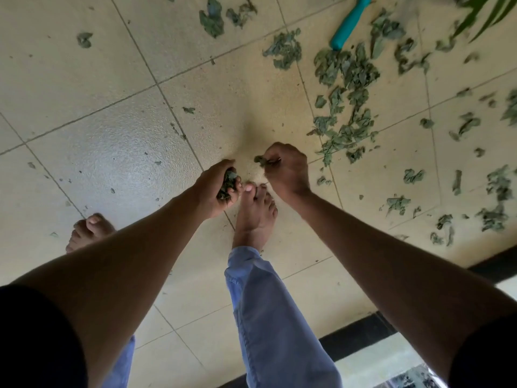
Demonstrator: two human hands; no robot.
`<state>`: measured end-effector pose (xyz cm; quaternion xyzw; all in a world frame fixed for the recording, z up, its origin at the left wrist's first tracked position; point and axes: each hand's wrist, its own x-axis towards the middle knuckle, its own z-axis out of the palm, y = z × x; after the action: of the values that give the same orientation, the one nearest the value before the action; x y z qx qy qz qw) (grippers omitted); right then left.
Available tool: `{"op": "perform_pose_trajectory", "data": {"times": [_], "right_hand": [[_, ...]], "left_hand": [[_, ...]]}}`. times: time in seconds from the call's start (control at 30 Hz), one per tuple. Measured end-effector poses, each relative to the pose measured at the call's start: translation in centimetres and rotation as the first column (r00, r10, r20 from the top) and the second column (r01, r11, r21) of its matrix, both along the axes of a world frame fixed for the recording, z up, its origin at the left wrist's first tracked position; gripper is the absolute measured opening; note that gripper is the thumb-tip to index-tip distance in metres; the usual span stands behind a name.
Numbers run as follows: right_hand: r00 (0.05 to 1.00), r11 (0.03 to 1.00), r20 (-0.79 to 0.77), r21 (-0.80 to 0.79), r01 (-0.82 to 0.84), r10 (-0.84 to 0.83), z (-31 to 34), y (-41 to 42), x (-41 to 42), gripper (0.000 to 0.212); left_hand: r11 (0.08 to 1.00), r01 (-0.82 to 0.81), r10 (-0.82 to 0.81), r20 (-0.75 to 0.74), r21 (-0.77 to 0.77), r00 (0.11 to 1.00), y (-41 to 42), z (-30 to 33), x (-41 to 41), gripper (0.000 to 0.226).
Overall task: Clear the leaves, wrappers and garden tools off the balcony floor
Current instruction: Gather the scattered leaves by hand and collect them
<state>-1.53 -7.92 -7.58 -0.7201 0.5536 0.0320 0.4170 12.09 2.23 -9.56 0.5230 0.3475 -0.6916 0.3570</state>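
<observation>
- The balcony floor (92, 113) is pale cream tile with dark grout lines, speckled with small green crumbs.
- A person bends low over it, barefoot, in light blue trousers (268, 317) — the right foot (256, 212) is planted between the two hands, the left foot (89, 229) off to the side.
- Dried green leaves (347, 88) lie thickest in a loose heap up and to the right of the hands, with scattered bits trailing out toward the right edge and a few near the top.
- A teal tool handle (349, 22) lies among the leaves at the top right; its working end runs out of view.
- The left hand (216, 189) is curled around a wad of gathered leaves (228, 184), just above the toes.
- The right hand (288, 170) is close beside it, fingers bent — its fingertips pinch a small leaf scrap (260, 160) just off the tile.
- Green plant fronds (486, 15) poke in at the top right corner.
</observation>
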Motion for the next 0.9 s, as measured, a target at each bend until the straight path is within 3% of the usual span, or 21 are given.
{"op": "perform_pose_trajectory", "data": {"times": [0.13, 0.3, 0.43, 0.5, 0.57, 0.63, 0.73, 0.9], "right_hand": [[0.989, 0.995, 0.150, 0.102, -0.006, -0.009, 5.2, 2.3, 4.6, 0.014], [0.987, 0.990, 0.131, 0.102, -0.101, 0.088, 10.4, 4.7, 11.0, 0.025], [0.963, 0.982, 0.196, -0.057, -0.180, 0.188, 13.3, 6.4, 16.3, 0.024], [0.946, 0.964, 0.214, -0.158, -0.212, 0.243, 14.3, 8.0, 19.6, 0.023], [0.935, 0.964, 0.272, -0.197, -0.179, 0.229, 15.6, 9.8, 22.9, 0.024], [0.914, 0.968, 0.353, -0.215, -0.130, 0.201, 16.8, 11.7, 26.1, 0.024], [0.898, 0.986, 0.415, -0.134, -0.099, 0.147, 18.1, 14.5, 30.9, 0.025], [0.854, 0.980, 0.521, 0.173, -0.094, -0.010, 19.3, 20.6, 39.6, 0.025]], "left_hand": [[0.998, -0.056, 0.057, 0.031, -0.034, 0.998, 0.4, 3.0, 1.5, 0.021], [0.976, -0.132, 0.148, 0.083, -0.176, 0.986, 0.7, 7.5, 5.4, 0.046], [0.926, -0.291, 0.316, 0.074, -0.239, 0.946, 2.1, 11.2, 10.7, 0.037], [0.876, -0.362, 0.403, 0.073, -0.320, 0.912, 3.4, 12.8, 13.7, 0.043], [0.824, -0.390, 0.460, 0.084, -0.412, 0.884, 5.0, 14.2, 16.6, 0.056], [0.780, -0.412, 0.512, 0.101, -0.471, 0.853, 6.8, 16.0, 19.6, 0.051], [0.731, -0.477, 0.603, 0.134, -0.488, 0.787, 10.0, 17.9, 24.0, 0.032], [0.547, -0.657, 0.808, 0.123, -0.519, 0.576, 16.2, 20.8, 30.6, 0.031]]}}
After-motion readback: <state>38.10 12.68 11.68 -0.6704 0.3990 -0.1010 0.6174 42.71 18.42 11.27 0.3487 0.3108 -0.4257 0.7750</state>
